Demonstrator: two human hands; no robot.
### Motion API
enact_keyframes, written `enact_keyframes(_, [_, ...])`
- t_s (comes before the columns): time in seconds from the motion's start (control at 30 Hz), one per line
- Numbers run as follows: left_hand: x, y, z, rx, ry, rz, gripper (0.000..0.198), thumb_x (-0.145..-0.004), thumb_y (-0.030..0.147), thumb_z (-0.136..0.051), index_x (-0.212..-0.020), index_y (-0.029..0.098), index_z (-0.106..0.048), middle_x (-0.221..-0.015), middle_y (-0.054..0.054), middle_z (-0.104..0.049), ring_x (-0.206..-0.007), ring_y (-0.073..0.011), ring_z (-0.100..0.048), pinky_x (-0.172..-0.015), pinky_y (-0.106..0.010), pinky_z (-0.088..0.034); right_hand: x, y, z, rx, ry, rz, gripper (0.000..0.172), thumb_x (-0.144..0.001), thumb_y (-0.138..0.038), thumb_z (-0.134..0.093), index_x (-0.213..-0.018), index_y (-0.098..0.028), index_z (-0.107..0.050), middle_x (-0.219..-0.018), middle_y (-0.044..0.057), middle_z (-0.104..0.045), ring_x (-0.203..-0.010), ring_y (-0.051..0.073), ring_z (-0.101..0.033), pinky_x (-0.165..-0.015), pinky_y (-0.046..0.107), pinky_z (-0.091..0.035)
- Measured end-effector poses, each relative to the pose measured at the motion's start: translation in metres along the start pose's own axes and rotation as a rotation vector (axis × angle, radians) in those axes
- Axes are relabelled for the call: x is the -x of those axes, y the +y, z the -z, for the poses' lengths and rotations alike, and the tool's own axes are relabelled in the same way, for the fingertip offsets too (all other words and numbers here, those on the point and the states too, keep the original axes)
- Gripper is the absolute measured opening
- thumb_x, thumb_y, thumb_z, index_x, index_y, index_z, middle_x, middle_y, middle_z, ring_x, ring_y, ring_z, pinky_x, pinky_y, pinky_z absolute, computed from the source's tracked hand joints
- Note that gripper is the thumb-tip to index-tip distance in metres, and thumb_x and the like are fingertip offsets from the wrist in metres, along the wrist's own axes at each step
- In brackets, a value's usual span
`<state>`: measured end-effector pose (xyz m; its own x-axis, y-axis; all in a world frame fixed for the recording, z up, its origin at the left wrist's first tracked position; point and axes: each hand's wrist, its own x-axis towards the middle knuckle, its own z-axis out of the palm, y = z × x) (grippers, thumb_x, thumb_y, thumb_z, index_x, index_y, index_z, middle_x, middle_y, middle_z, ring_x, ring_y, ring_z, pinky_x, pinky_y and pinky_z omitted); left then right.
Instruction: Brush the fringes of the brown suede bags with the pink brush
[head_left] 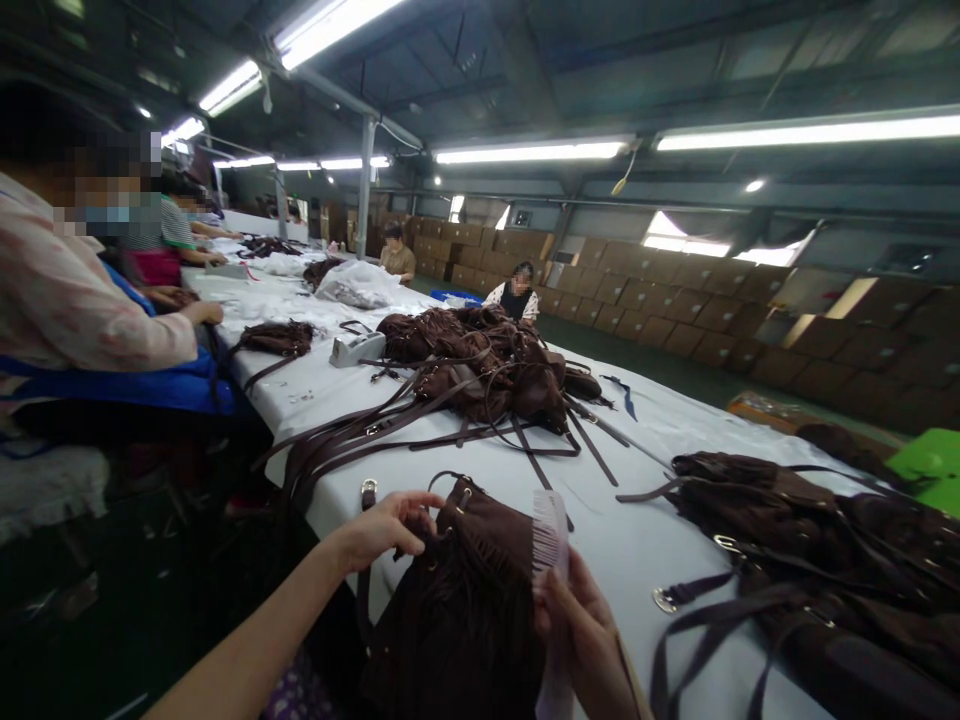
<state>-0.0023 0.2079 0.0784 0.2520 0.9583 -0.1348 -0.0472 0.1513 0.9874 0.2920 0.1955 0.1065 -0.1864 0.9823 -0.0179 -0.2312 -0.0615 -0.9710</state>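
Observation:
A dark brown fringed bag point(472, 600) with brass-coloured eyelets stands at the table's near edge, right in front of me. My left hand point(394, 530) is closed on the upper left of this bag, its fingers partly hidden by the dark material. A pale pinkish comb point(551, 530) is upright in my right hand point(574, 620), pinched between thumb and fingers. The comb's teeth point left, close to the bag's right side; whether they touch it I cannot tell. A strap with a buckle point(369, 490) hangs to the left of the bag.
Brown bags point(480, 365) are heaped mid-table, their straps trailing toward me. More bags point(825, 560) lie at the right. A white tape dispenser point(358, 348) stands by the heap. A person in a pale sleeve point(112, 300) sits at left; others work farther off. Cartons point(660, 290) line the wall.

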Motion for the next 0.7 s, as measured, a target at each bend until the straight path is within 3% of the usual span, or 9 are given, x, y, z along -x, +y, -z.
enact_keyframes(0.1, [-0.012, 0.003, -0.003, -0.367, 0.097, 0.044, 0.05, -0.057, 0.009, -0.057, -0.105, 0.017, -0.067, -0.077, 0.0, -0.063, -0.071, -0.0168, -0.063, -0.06, -0.025, -0.047, 0.004, -0.033, 0.002, 0.403, -0.126, 0.179, 0.042, -0.083, -0.05, -0.067, -0.114, -0.022, -0.06, -0.064, -0.002, -0.062, -0.055, 0.016, -0.058, -0.052, 0.024, -0.05])
enact_keyframes(0.2, [-0.016, -0.001, -0.018, -0.528, 0.171, 0.062, 0.033, -0.063, 0.013, -0.061, -0.095, 0.016, -0.069, -0.084, -0.004, -0.068, -0.081, -0.023, -0.065, -0.071, -0.03, -0.05, 0.003, -0.046, 0.001, 0.775, -0.192, 0.38, 0.027, -0.089, -0.043, -0.058, -0.107, -0.023, -0.066, -0.078, 0.003, -0.071, -0.074, 0.021, -0.068, -0.07, 0.028, -0.056])
enact_keyframes(0.27, [-0.015, -0.006, -0.036, -0.6, 0.249, 0.046, 0.036, -0.073, 0.019, -0.061, -0.108, 0.015, -0.066, -0.1, -0.011, -0.069, -0.099, -0.0286, -0.063, -0.087, -0.036, -0.047, 0.001, -0.039, -0.002, 0.906, -0.207, 0.472, 0.026, -0.091, -0.038, -0.053, -0.108, -0.023, -0.067, -0.092, 0.007, -0.075, -0.082, 0.023, -0.07, -0.075, 0.03, -0.057])
enact_keyframes(0.37, [-0.014, -0.016, -0.065, -0.664, 0.413, 0.052, 0.054, -0.089, 0.032, -0.048, -0.138, 0.01, -0.045, -0.122, -0.022, -0.061, -0.119, -0.0366, -0.054, -0.099, -0.049, -0.037, 0.001, -0.009, -0.004, 0.976, -0.212, 0.454, 0.028, -0.093, -0.035, -0.046, -0.11, -0.024, -0.066, -0.098, 0.008, -0.076, -0.085, 0.023, -0.072, -0.076, 0.031, -0.058])
enact_keyframes(0.4, [-0.014, -0.02, -0.072, -0.659, 0.474, 0.075, 0.056, -0.092, 0.037, -0.044, -0.141, 0.009, -0.04, -0.124, -0.024, -0.059, -0.12, -0.0376, -0.052, -0.1, -0.05, -0.036, 0.001, 0.003, -0.003, 0.984, -0.206, 0.412, 0.029, -0.093, -0.034, -0.044, -0.11, -0.024, -0.065, -0.097, 0.008, -0.076, -0.084, 0.024, -0.072, -0.076, 0.031, -0.058])
enact_keyframes(0.47, [-0.017, -0.025, -0.079, -0.606, 0.559, 0.132, 0.053, -0.096, 0.043, -0.036, -0.135, 0.009, -0.046, -0.119, -0.024, -0.061, -0.117, -0.0363, -0.055, -0.097, -0.047, -0.038, 0.003, 0.026, 0.0, 1.003, -0.169, 0.336, 0.03, -0.092, -0.033, -0.044, -0.113, -0.022, -0.062, -0.096, 0.009, -0.076, -0.085, 0.025, -0.073, -0.076, 0.033, -0.058])
enact_keyframes(0.53, [-0.022, -0.025, -0.076, -0.52, 0.552, 0.168, 0.052, -0.095, 0.051, -0.035, -0.116, 0.009, -0.059, -0.106, -0.02, -0.067, -0.107, -0.0336, -0.061, -0.089, -0.041, -0.042, 0.005, 0.04, 0.005, 1.022, -0.122, 0.308, 0.031, -0.09, -0.033, -0.045, -0.113, -0.021, -0.061, -0.096, 0.01, -0.076, -0.086, 0.027, -0.073, -0.076, 0.036, -0.058])
enact_keyframes(0.6, [-0.026, -0.02, -0.067, -0.416, 0.452, 0.165, 0.06, -0.093, 0.062, -0.034, -0.092, 0.011, -0.065, -0.088, -0.015, -0.069, -0.091, -0.0301, -0.065, -0.077, -0.035, -0.045, 0.007, 0.042, 0.009, 0.99, -0.118, 0.302, 0.031, -0.09, -0.035, -0.045, -0.112, -0.02, -0.061, -0.094, 0.009, -0.076, -0.083, 0.026, -0.073, -0.073, 0.034, -0.058])
enact_keyframes(0.7, [-0.031, 0.001, -0.054, -0.231, 0.294, 0.123, 0.071, -0.089, 0.073, -0.029, -0.076, 0.014, -0.066, -0.071, -0.008, -0.067, -0.069, -0.0215, -0.062, -0.061, -0.028, -0.044, 0.008, 0.019, 0.008, 0.921, -0.132, 0.351, 0.029, -0.095, -0.042, -0.043, -0.103, -0.022, -0.062, -0.076, 0.004, -0.073, -0.064, 0.021, -0.07, -0.058, 0.027, -0.055])
